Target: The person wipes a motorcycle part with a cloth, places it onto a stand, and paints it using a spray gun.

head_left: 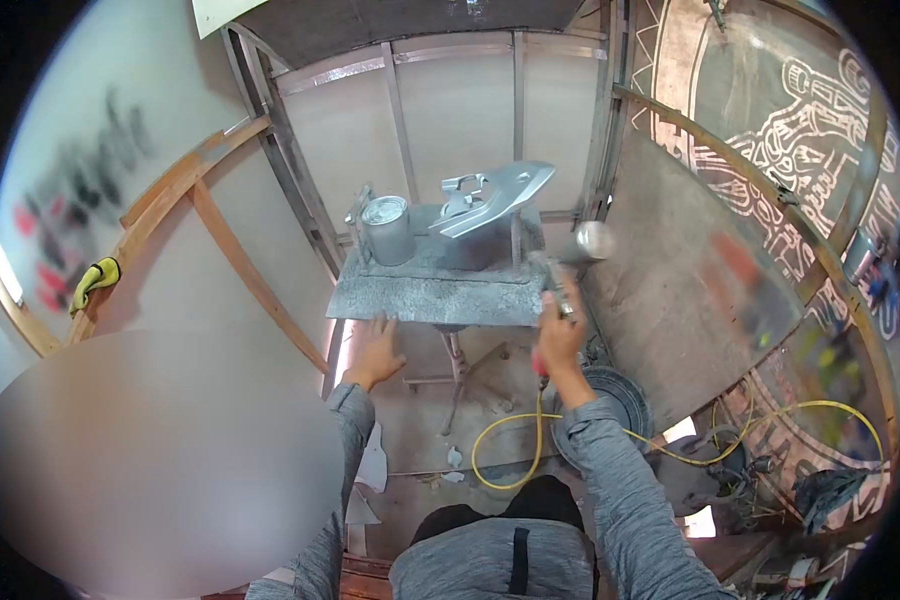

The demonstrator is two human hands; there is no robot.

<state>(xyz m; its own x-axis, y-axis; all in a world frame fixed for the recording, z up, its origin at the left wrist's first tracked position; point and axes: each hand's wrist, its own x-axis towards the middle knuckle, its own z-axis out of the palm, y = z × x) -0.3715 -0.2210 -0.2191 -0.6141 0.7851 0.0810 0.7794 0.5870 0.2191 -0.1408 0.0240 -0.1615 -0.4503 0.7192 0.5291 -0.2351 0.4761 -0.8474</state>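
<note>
My right hand (562, 335) is wrapped round the grip of a paint spray gun (552, 280). The gun's silver cup (596, 241) is smeared by motion, and a yellow air hose (541, 430) hangs from the handle. At the front left edge of a paint-crusted table (420, 298), my left hand (375, 354) has its fingers spread and holds nothing; whether it touches the edge I cannot tell. A silver-grey, curved panel part (500, 200) is propped up on the table, left of the gun. Beside it stands a silver-coated can (387, 230).
A dark round tub (620, 400) sits on the floor below my right arm. The yellow hose loops across the floor to the right. Wooden braces (240, 255) line the left wall, with a yellow glove (95, 283) on one. A large board (690, 270) leans at right.
</note>
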